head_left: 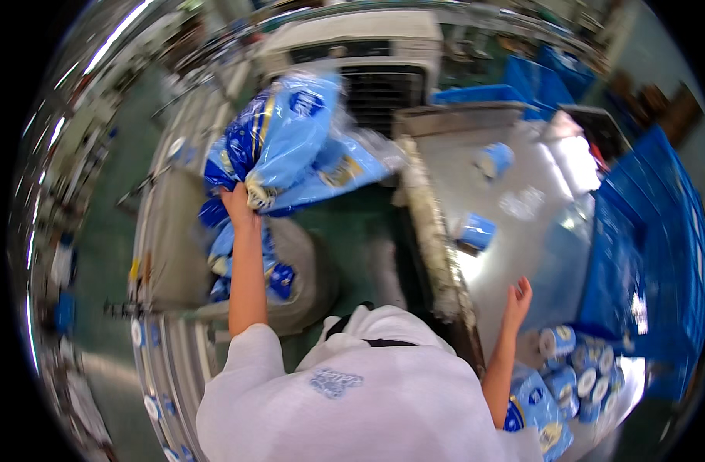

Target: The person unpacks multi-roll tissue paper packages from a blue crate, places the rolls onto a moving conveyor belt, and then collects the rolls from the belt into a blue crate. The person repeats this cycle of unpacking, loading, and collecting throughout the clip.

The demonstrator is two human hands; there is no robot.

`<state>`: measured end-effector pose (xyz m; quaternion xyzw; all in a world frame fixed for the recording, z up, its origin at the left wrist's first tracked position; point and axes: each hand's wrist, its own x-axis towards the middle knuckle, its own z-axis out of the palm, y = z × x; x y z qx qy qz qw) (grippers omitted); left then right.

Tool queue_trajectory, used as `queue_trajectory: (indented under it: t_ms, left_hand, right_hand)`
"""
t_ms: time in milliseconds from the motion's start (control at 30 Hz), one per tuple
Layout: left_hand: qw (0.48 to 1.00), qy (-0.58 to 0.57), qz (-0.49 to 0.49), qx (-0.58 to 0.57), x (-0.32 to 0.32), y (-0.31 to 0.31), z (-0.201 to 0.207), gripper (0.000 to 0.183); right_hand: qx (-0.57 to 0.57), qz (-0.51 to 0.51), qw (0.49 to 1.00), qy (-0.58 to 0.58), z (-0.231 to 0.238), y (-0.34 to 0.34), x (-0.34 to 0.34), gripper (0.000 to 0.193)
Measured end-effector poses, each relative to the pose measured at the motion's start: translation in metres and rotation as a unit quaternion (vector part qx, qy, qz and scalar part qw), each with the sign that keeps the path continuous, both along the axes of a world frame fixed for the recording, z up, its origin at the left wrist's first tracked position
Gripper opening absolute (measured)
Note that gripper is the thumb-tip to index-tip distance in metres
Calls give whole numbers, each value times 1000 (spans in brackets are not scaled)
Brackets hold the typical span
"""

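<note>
Left of the metal table [522, 258], the left hand [241, 206] has a tight grip on a bunch of blue printed plastic bags [298, 131], its fingers closed around the gathered lower end while the loose film fans out toward the table; slack film like this probably has to be bunched so it can be held one-handed. The right hand [516, 304] is above the near part of the table, its grip loose and wide, fingers slightly curled, with nothing visible in it; the raised arm may serve as balance. Beneath the bags, left of the table, a beige sack-like container [318, 266] holds more blue film packaging [279, 281], perhaps collected there to keep it off the floor. On the table lie a blue-wrapped roll [495, 159], a second blue-wrapped piece [476, 232] and crumpled clear film [522, 202]. A pile of wrapped rolls [576, 369] and a filled blue bag [539, 412] sit at its near end, seemingly within easy reach of the right arm. A large blue crate [649, 231] leans along its right side. The bags carry dark-blue label patches, gold bands and cream motifs; their lettering is too blurred to read reliably, and the rolls' print is too small.
</note>
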<state>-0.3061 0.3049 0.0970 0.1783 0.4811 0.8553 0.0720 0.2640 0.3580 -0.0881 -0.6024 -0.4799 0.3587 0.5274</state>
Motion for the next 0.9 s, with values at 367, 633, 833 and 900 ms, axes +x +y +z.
queue_trajectory:
  t_ms: [367,633,833,900]
  left_hand:
    - [349,321,-223,-851,-208,-314,-343,62]
    - [260,322,-369,-832,-179,-226,-268,68]
    - [333,270,-328,-842,-147,-222,-135,101]
    - [406,396,-213,-796,-143,-194,-95,103]
  right_hand:
    - [97,227,925,-288,16,-59,-200,39]
    - [-151,558,757,-304,-32,-95,-452,56]
    - [-205,567,683,-413,-94,-115,-536,44]
    - [-238,561,666,-430,-96,-115,-529,37]
